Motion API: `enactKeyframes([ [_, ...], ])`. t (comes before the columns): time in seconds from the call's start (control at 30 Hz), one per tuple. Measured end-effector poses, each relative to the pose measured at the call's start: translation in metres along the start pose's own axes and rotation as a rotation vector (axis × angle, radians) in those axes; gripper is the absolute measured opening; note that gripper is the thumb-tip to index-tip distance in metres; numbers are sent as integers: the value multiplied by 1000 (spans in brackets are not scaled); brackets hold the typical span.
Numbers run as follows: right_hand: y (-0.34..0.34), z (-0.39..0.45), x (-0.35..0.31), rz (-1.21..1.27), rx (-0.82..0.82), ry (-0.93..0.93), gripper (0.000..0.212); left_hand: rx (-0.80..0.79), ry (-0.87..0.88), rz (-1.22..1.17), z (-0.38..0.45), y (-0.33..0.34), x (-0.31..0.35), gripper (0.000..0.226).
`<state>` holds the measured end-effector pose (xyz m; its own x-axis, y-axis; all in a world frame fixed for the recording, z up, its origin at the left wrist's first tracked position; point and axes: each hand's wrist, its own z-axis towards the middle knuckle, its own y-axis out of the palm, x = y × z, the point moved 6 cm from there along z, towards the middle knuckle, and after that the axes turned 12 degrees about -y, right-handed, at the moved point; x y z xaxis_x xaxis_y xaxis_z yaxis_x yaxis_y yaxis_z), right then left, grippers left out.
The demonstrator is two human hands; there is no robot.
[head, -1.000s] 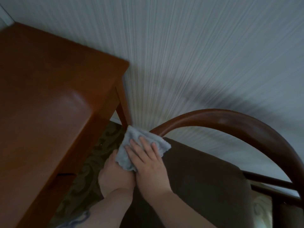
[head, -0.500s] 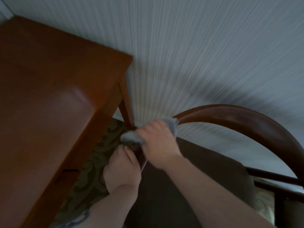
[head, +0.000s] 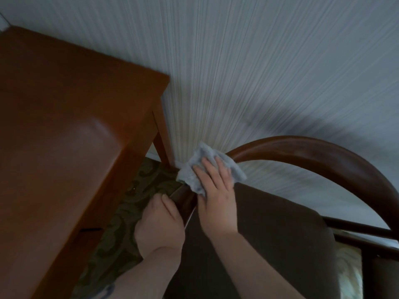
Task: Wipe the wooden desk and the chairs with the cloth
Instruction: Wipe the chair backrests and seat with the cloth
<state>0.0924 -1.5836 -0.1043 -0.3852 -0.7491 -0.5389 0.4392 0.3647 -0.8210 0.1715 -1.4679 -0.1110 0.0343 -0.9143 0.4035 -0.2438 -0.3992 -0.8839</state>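
One cloth [head: 210,169], pale blue-grey and crumpled, lies draped over the left end of the curved wooden back rail [head: 313,156] of the chair [head: 269,244], where the rail bends down toward the seat. My right hand [head: 216,197] lies flat on it, fingers straight and spread, pressing the fabric against the wood; I judge this flat contact serves to drag the cloth along the curve rather than to carry it. My left hand [head: 159,225] sits just below, fingers curled round the chair's upright where the rail comes down, and I take this hold to steady the frame against the push of the wiping. The seat cushion is dark and sits under my right forearm. Beside the chair, to the left, stands one wooden worktop [head: 64,126], its near corner leg close to the cloth but apart from it; nothing rests on the part in view. Count: one cloth, one worktop, one chair clearly seen, with dark rails [head: 367,231] at the right edge that may belong to a second, which I cannot confirm. Patterned carpet [head: 129,201] shows between worktop and chair; striped wall [head: 259,61] behind.
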Motion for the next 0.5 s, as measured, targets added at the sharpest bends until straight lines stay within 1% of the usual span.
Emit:
enactKeyframes([
  [0.03,7,-11,-7,73,51,62,54,-26,13,21,1,4,-1,28],
  [0.07,16,-20,-18,116,69,80,53,-40,25,6,1,6,-3,24],
  [0.13,29,-29,-29,166,68,10,51,-53,46,32,4,8,-5,16],
  [0.17,25,-26,-23,155,51,-43,53,-37,44,46,4,7,-4,17],
  [0.23,10,-14,7,77,27,-94,64,0,57,70,2,5,0,29],
  [0.27,-1,-9,23,63,44,-63,68,-1,42,73,1,3,3,33],
  [0.33,-15,-1,34,77,121,74,69,-15,26,80,1,3,3,34],
  [0.37,-11,1,25,16,91,112,68,-33,7,62,1,3,2,33],
  [0.4,1,1,6,-102,26,55,66,-63,-9,54,2,5,-1,30],
  [0.43,16,-1,-15,-157,-61,-51,61,-84,0,75,2,9,-4,22],
  [0.47,28,-2,-31,-117,-120,-166,56,-99,-2,85,2,10,-5,17],
  [0.5,34,0,-37,-35,-200,-242,52,-104,44,142,1,12,-3,25],
])
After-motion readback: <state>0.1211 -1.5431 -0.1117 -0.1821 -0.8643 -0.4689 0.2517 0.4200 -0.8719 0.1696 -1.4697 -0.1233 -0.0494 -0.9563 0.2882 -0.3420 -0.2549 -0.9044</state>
